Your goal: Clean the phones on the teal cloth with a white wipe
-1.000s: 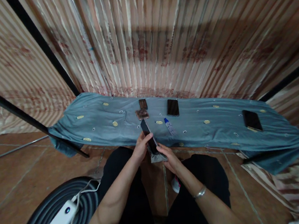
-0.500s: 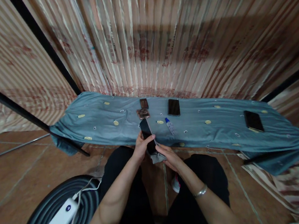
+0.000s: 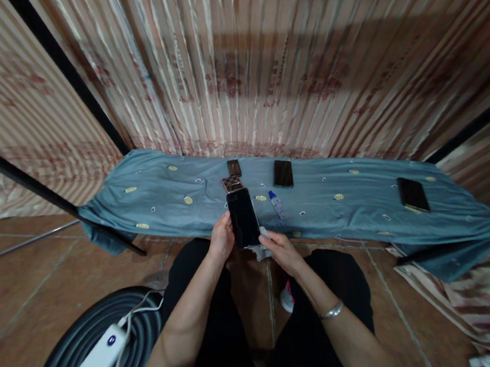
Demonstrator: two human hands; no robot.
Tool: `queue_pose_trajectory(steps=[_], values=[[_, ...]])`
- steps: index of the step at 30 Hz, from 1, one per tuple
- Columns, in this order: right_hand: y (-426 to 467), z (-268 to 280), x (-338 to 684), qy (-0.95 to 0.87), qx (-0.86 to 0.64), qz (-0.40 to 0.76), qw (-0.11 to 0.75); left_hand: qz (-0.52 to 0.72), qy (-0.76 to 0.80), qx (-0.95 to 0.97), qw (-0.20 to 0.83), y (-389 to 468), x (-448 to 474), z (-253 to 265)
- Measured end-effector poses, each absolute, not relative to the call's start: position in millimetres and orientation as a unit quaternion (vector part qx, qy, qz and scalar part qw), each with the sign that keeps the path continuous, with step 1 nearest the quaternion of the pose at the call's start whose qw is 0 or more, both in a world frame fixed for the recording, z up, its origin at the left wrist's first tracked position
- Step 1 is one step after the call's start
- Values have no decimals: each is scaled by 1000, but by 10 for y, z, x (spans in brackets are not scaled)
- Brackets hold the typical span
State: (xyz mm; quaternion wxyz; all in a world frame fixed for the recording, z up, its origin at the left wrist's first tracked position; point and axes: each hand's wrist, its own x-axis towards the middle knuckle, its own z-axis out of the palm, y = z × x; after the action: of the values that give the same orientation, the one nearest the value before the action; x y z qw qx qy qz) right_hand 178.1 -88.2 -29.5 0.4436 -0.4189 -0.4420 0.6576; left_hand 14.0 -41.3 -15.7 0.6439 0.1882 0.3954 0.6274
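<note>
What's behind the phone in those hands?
Some grey cloth shows past the lower edge of the phone, by the right hand. The phone covers anything else behind it.

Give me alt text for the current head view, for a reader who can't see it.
A left hand holds a black-screened phone by its edge; the right hand holds a pale cloth at the phone's lower corner. Nearby, two more dark phones, a blue-capped bottle and two small flat items lie on a patterned blue cloth.
</note>
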Motion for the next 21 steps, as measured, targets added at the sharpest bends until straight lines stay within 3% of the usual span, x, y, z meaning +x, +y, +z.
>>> queue_pose_trajectory(steps=[14, 21], values=[[-856, -208, 1781, -413, -420, 684, 430, 524, 392, 175, 736, -469, 102, -89], [-774, -377, 1783, -469, -452, 625, 430, 606, 405, 178, 661, -431, 134, -245]])
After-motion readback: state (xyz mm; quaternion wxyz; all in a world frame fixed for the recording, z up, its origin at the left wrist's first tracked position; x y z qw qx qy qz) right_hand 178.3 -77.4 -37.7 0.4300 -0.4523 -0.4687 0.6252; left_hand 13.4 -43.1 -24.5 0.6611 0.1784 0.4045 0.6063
